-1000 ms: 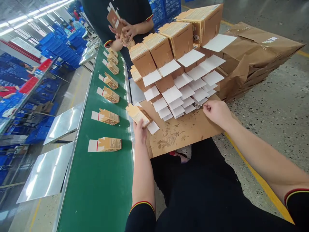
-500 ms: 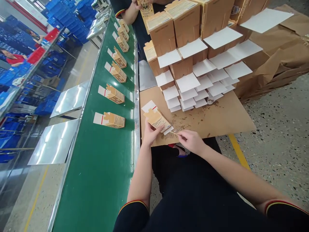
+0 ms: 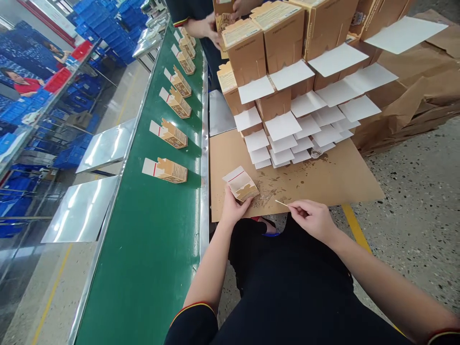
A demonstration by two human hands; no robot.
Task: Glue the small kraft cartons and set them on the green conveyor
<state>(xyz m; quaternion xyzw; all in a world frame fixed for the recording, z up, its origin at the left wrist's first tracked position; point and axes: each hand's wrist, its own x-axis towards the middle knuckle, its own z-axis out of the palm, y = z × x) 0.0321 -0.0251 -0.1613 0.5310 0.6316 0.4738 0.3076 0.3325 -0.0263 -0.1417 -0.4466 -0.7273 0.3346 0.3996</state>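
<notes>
Cardboard probably creases easily, so we should lightly support the small carton (image 3: 244, 188) gripped in our left hand (image 3: 233, 209) and steady the thin stick (image 3: 281, 203) pinched in our right hand (image 3: 315, 219), tip pointing leftward.

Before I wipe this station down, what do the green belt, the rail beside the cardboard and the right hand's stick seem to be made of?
Green belt: probably plastic or rubber, smooth with a soft sheen. Rail: bare metal, judging by its silvery glare. Stick: perhaps wood, pale and slim, but too small to be sure.
</notes>
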